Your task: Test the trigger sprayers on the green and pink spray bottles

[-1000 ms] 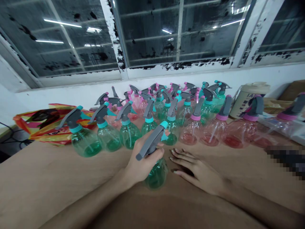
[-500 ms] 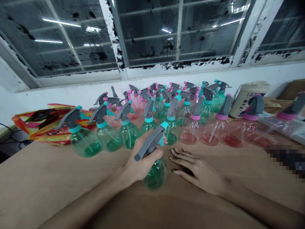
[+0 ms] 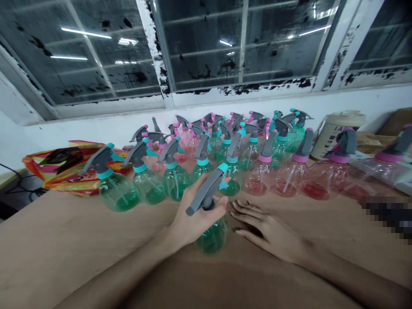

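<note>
My left hand (image 3: 193,219) is wrapped round the neck of a green spray bottle (image 3: 212,236) with a grey trigger head (image 3: 206,191) and teal nozzle. The bottle stands upright on the brown table (image 3: 64,249) just in front of me. My right hand (image 3: 264,229) lies flat on the table right beside the bottle, fingers stretched out and pointing left, holding nothing.
Several green and pink spray bottles (image 3: 174,180) stand in rows behind, up to the white wall under the window. A red and yellow bag (image 3: 67,169) lies at the left. A cream tub (image 3: 334,131) stands at the right, near a blurred dark patch (image 3: 389,214).
The view has shifted slightly. My left hand has adjusted its grip on the bottle's neck, thumb now over the front. My right hand has stayed flat.
</note>
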A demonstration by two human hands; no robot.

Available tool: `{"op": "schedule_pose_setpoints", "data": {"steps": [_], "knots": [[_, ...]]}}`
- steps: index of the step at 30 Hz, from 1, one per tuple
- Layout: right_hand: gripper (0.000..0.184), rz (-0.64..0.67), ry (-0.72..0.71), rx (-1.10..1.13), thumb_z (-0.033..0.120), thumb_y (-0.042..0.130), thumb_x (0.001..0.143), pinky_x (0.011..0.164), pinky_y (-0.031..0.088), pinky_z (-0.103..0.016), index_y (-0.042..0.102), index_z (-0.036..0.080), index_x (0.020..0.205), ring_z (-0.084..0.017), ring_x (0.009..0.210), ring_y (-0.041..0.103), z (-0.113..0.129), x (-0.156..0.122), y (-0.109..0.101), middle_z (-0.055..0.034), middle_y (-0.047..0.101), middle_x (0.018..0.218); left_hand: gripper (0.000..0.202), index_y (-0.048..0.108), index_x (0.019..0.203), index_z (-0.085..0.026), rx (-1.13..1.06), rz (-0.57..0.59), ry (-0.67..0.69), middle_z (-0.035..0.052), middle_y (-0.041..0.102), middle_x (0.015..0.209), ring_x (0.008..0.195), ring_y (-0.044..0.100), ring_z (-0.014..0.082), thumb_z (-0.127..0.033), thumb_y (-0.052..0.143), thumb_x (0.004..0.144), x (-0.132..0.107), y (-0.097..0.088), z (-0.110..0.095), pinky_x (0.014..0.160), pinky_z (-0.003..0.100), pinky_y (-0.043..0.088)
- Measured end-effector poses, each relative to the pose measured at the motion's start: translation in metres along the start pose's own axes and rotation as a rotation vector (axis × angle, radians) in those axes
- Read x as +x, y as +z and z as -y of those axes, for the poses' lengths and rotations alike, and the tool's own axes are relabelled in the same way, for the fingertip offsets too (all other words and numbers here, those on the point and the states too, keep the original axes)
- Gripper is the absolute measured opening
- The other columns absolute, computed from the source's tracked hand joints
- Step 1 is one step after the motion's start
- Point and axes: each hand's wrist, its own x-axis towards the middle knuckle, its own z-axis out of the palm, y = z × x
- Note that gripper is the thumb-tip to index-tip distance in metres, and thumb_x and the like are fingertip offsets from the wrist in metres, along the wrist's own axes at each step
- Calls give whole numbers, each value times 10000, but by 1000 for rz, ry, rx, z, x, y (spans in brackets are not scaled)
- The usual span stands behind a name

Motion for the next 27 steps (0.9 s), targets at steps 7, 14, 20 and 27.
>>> {"op": "schedule_pose_setpoints", "data": {"steps": [7,14,20,27], "knots": [[442,-6,-1,-9,442,411,910,1080,308,-437,505,220,1281,-209,1297,361,0,1,0,-32,447,1383,215,587,1010,-250,27,59,-71,16,667,1030,910,634,186,-307,566,804,-18,-9,5,822,319,491],[415,-1,39,-96,451,416,902,1037,369,-436,559,224,1219,-222,1244,438,8,5,1,-44,546,1299,180,641,870,-234,100,-77,-209,23,701,913,909,636,226,-385,587,788,-54,-71,31,859,389,496],[331,-50,23,-145,424,428,894,910,468,-455,634,227,1064,-248,1080,577,36,34,-3,-63,613,1196,251,588,740,-216,258,-410,-207,48,663,907,905,611,281,-459,635,702,-93,-158,69,856,459,478],[275,-72,34,34,426,482,858,642,491,-332,658,260,987,-189,725,657,121,112,-23,-9,718,848,261,565,711,-215,255,-596,-140,38,619,761,806,617,278,-461,650,680,-103,-216,102,773,446,513]]}}
